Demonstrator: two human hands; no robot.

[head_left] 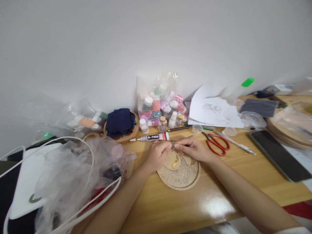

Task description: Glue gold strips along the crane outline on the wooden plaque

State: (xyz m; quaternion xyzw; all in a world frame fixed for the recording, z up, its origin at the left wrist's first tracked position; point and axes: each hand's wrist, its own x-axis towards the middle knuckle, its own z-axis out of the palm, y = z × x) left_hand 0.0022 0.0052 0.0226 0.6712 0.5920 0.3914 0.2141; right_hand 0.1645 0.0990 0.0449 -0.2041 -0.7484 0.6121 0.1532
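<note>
A round wooden plaque (181, 175) with a fine line pattern and gold-coloured outlines lies on the table. Over its far part, my left hand (157, 154) and my right hand (193, 149) come together, fingertips almost meeting. Both hands are closed in a pinch around something tiny between them, too small to name. Just beyond my left hand is a B-7000 glue tube (156, 136) lying on its side. Red-handled scissors (218, 144) rest to the right of my right hand.
Small bottles (162, 124) and a plastic bag of coloured jars (156, 104) stand against the wall. Crumpled clear plastic (73, 175) and white cables crowd the left. Drawing sheets (219, 112), a silver pen-like tool (240, 145) and a phone (279, 156) lie to the right.
</note>
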